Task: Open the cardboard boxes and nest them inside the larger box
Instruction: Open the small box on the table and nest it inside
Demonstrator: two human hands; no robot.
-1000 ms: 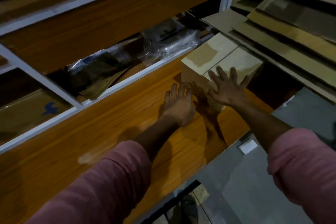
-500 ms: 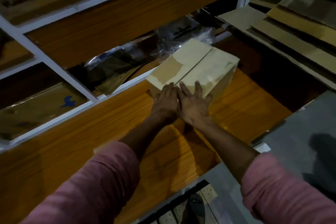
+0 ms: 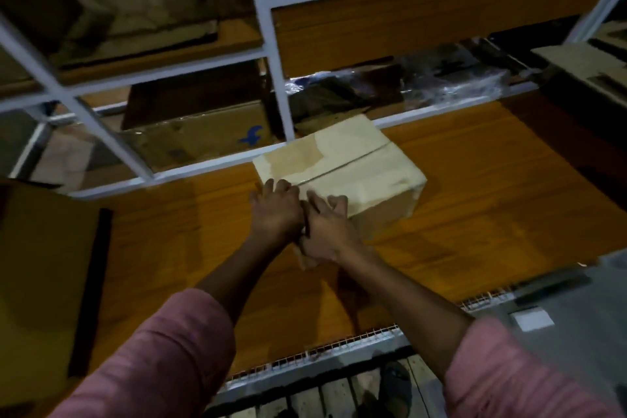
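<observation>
**Both hands at the near corner of the closed box**

The cardboard box (image 3: 342, 166) sits closed on the orange wooden shelf (image 3: 475, 180), its two top flaps meeting in a seam that runs from the near-left edge toward the far right. It stands just in front of the white metal rack frame (image 3: 271, 78).

At the box's near corner the two hands meet, touching each other. The left hand (image 3: 276, 210) lies on the top at the near end of the seam, fingers fairly straight and close together, tips on the cardboard. The right hand (image 3: 327, 229) is just beside it on the near edge, fingers bent over the corner; whether they truly grip the edge I cannot tell, the picture being blurred there. Both arms wear pink sleeves (image 3: 163, 360).

Behind the box, beyond the frame, lies a brown carton with a blue mark (image 3: 252, 136) and some plastic-wrapped bundles (image 3: 424, 75). Left of the box, a flat cardboard sheet (image 3: 44, 265) rests on the shelf. Near of the box, below the shelf edge, a sandal (image 3: 395, 387) shows on the floor.
</observation>
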